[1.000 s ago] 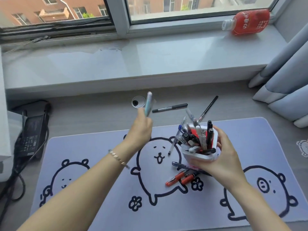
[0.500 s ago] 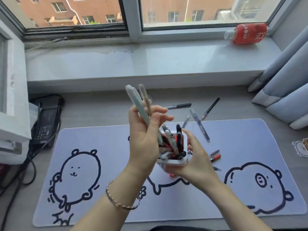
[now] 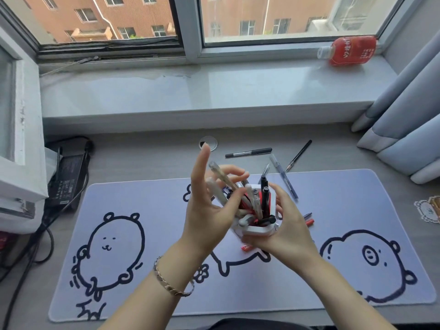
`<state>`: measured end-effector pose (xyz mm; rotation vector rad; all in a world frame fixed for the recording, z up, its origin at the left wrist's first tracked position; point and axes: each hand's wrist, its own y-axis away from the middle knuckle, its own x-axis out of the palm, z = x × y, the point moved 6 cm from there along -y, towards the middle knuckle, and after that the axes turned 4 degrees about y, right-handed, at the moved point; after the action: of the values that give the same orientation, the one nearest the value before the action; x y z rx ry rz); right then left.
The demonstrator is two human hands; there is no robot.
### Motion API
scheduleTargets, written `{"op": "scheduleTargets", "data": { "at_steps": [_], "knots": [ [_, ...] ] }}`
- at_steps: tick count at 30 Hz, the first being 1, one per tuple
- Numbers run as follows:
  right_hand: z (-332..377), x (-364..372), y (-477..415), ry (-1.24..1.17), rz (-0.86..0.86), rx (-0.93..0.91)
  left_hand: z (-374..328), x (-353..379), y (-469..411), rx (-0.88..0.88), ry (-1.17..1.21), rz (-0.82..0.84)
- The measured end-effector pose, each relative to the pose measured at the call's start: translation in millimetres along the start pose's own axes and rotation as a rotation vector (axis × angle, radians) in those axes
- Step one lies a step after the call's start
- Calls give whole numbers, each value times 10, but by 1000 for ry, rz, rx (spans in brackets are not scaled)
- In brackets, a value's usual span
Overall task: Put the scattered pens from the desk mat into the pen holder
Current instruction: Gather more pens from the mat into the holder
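My right hand [image 3: 284, 231] is wrapped around a white pen holder [image 3: 258, 231], lifted over the lilac desk mat [image 3: 147, 198] and packed with several pens. Against the holder's left side, my left hand [image 3: 208, 210] grips two pale pens [image 3: 222, 178], their lower ends down among the pens in the holder and its index finger pointing up. Loose pens lie behind and right of the holder: a black pen [image 3: 248, 152], a thin dark pencil [image 3: 298, 155], a clear blue pen [image 3: 284, 177], a red pen [image 3: 309, 222]. Another red pen [image 3: 246, 247] peeks out under my right hand.
The mat carries cartoon animal drawings. A black power adapter with cables [image 3: 69, 172] sits at the left, next to a white box [image 3: 19, 144]. A red bottle [image 3: 348, 50] lies on the windowsill. Grey curtains [image 3: 404, 120] hang at the right. A round cable grommet [image 3: 208, 143] is behind my hands.
My left hand carried the pale pens from left of the holder to its mouth and lowered their ends in. The holder stayed in my right hand. The view shifted left.
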<state>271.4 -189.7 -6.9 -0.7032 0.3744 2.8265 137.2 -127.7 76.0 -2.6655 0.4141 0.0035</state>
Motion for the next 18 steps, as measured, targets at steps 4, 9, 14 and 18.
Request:
{"op": "scheduleTargets", "data": {
  "at_steps": [4,9,14,18],
  "knots": [
    [14,-25,-9,13,1,-21,78,-57,-43,-17,-37,41],
    [24,-25,5,-17,-7,-16,137,114,115,-80,-202,92],
    [22,-109,53,-22,-47,-18,158,233,272,-14,-454,213],
    [-59,-135,-33,-22,-47,8,245,356,156,1,-537,491]
  ]
}}
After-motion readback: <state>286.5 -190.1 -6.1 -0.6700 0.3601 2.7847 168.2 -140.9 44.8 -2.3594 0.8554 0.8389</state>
